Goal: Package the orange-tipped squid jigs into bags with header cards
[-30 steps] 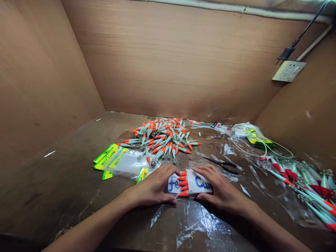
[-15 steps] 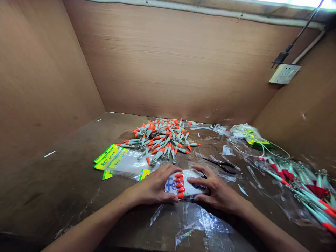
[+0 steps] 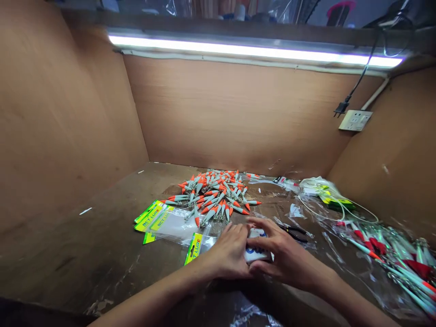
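White pc w/ blue writing (image 3: 256,255) is on or just above table (image 3: 112,254), can't tell which, gripped btwn L hand (image 3: 233,250) & R hand (image 3: 279,247). Lure pile (image 3: 211,212) beyond, pliers (image 3: 299,238) near R hand, BCT LURE pkts (image 3: 151,219) to L.

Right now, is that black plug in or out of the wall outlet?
Out: the black plug hangs from its cord, prongs bare, beside the wall outlet.
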`<state>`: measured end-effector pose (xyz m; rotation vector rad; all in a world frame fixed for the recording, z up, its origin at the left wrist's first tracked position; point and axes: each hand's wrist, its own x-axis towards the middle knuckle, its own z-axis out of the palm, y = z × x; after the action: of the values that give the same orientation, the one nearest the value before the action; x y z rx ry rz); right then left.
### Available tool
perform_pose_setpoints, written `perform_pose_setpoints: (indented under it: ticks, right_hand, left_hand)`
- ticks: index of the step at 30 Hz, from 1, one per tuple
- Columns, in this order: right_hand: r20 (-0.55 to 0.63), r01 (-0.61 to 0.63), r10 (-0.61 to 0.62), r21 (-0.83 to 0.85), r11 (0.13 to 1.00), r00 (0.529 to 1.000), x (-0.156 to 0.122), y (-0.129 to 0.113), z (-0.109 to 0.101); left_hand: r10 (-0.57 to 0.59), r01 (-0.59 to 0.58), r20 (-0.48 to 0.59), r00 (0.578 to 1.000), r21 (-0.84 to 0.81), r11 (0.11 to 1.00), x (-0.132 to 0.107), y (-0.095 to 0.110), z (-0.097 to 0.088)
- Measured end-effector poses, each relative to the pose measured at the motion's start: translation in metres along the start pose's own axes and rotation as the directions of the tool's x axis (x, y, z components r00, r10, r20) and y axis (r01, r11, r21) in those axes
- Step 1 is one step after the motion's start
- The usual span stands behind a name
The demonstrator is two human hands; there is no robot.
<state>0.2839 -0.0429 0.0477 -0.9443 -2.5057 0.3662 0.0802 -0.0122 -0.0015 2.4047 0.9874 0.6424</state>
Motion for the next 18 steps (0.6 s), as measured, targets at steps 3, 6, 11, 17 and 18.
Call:
perform_pose_setpoints:
  ticks: [3,6,11,17,18]
  right_hand:
    - [-0.120,0.014,-0.020,-0.051,0.999,0.993,0.012,-0.006,-0.041]
    - [-0.405,-0.031,0.001,-0.068,0.997,0.915,0.020,-0.006,-0.072]
    - [-0.550,-0.093,0.125,0.086,0.992,0.826,0.012,0.021,-0.054]
    - [-0.411,-0.233,0.305,0.218,0.948,0.859,-0.011,0.063,-0.005]
    - [-0.412,-0.246,0.327,0.238,0.939,0.851,-0.012,0.066,-0.003]
  left_hand:
    - [0.009,-0.031,-0.133,0.991,-0.160,0.987,0.013,0.017,-0.041]
    - [-0.021,-0.067,-0.242,0.970,-0.351,0.934,0.018,0.028,-0.091]
    - [-0.051,-0.141,-0.450,0.892,-0.384,0.913,0.010,0.001,-0.117]
    - [-0.082,-0.170,-0.532,0.843,-0.408,0.897,-0.001,-0.024,-0.108]
    - [-0.056,-0.226,-0.564,0.824,-0.417,0.880,-0.001,-0.022,-0.110]
